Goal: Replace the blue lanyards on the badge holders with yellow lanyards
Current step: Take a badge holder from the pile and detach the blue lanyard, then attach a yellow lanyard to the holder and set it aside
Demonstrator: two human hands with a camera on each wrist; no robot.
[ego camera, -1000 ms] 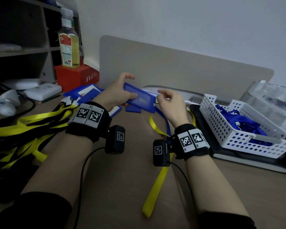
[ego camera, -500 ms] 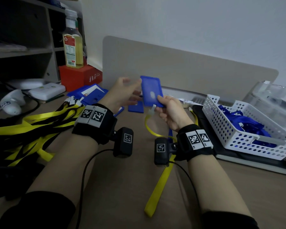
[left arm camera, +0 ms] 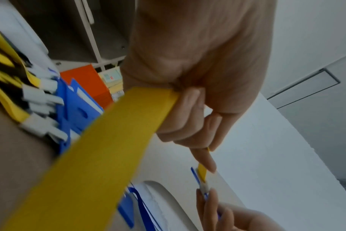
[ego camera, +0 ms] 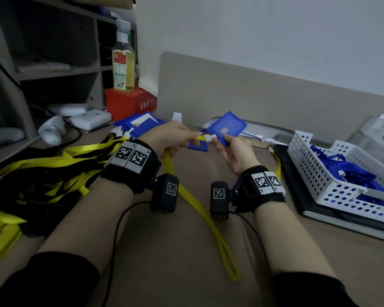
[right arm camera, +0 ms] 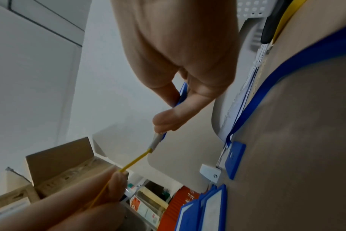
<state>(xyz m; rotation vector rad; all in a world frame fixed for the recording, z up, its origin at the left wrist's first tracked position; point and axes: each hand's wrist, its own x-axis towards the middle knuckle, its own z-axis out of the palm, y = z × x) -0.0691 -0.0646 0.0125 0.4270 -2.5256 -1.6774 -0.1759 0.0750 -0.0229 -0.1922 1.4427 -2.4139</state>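
Observation:
My right hand point(ego camera: 220, 141) pinches the lower corner of a blue badge holder point(ego camera: 227, 127), held tilted above the desk. A white clip point(ego camera: 210, 137) joins the holder to a yellow lanyard point(ego camera: 200, 209). My left hand point(ego camera: 192, 138) grips that lanyard just left of the clip, and the strap runs through the fist point(left arm camera: 101, 140) down to a loop near the desk's front. In the right wrist view the thumb presses on the clip point(right arm camera: 155, 142). Another blue holder point(ego camera: 197, 146) lies on the desk under my hands, with a blue lanyard point(right arm camera: 267, 87) on it.
A heap of yellow lanyards point(ego camera: 31, 169) covers the desk's left side. Behind it lie stacked blue holders point(ego camera: 140, 125), a red box point(ego camera: 129, 103) and a bottle point(ego camera: 122, 63). On the right, a white basket point(ego camera: 315, 173) holds blue lanyards point(ego camera: 350, 171).
My left hand has let go of the holder and taken hold of the yellow lanyard by the clip. My right hand keeps the holder, turned from upright to tilted.

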